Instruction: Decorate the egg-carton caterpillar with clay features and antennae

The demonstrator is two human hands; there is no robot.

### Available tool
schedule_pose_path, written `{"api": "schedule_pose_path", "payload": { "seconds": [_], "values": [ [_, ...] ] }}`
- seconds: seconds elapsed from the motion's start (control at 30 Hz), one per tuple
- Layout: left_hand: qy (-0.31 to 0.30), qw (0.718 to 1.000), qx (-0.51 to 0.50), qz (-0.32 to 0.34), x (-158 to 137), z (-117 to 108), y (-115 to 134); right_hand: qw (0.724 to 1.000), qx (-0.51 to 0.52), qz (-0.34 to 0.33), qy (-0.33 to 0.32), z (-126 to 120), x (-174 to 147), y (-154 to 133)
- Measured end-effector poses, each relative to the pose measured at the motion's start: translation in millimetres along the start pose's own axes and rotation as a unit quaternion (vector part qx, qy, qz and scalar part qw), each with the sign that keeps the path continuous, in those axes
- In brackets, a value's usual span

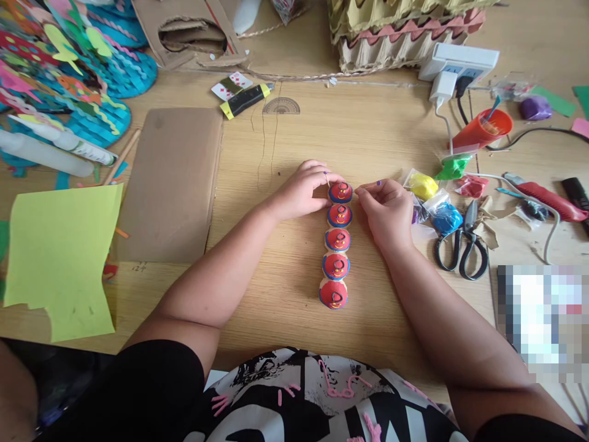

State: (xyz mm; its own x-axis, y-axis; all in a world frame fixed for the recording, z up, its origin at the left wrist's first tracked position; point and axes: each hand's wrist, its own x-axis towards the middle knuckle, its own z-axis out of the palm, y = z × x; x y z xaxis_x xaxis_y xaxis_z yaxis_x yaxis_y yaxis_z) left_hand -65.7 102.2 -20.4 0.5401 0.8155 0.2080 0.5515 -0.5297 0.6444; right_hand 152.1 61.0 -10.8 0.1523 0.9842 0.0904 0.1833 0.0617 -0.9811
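Note:
A row of several egg-carton cups (338, 240) runs away from me across the table. The cups are painted red with blue rims, yellow smiles and a small dark loop on each. At the far end, my left hand (301, 189) curls its fingers and thumb against the left side of the last cup. Beside those fingers stands a thin stick with a purple tip (326, 176). My right hand (389, 209) is closed in a pinch just right of the same cup. Another purple-tipped stick (378, 183) shows at its fingers, mostly hidden by them.
Scissors (464, 239), bagged coloured clay (423, 185) and an orange cup (488, 127) lie to the right. Cardboard (172, 178) and yellow-green paper (64, 258) are on the left. Farther back are a protractor (281, 106), a power strip (460, 61) and egg trays (386, 49).

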Motion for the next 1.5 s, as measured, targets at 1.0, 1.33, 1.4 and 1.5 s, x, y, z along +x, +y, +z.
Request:
{"api": "schedule_pose_path", "payload": {
  "seconds": [1.0, 1.33, 1.4, 1.5],
  "values": [
    [-0.01, 1.0, 0.004, 0.0, 1.2, -2.6, 2.6, 0.999, -0.038, -0.023, -0.009, 1.0, -0.6, -1.8],
    [-0.011, 1.0, 0.003, -0.003, 1.2, -2.6, 2.8, 0.999, -0.042, -0.018, -0.006, 2.3, -0.1, -3.5],
    [-0.012, 1.0, 0.004, -0.003, 1.2, -2.5, 2.7, 0.999, -0.043, -0.019, -0.005, 2.4, 0.0, -3.8],
    [-0.012, 1.0, 0.006, -0.001, 1.0, -2.2, 2.0, 0.999, -0.044, -0.017, -0.006, 2.6, 0.2, -3.6]
  ]
}}
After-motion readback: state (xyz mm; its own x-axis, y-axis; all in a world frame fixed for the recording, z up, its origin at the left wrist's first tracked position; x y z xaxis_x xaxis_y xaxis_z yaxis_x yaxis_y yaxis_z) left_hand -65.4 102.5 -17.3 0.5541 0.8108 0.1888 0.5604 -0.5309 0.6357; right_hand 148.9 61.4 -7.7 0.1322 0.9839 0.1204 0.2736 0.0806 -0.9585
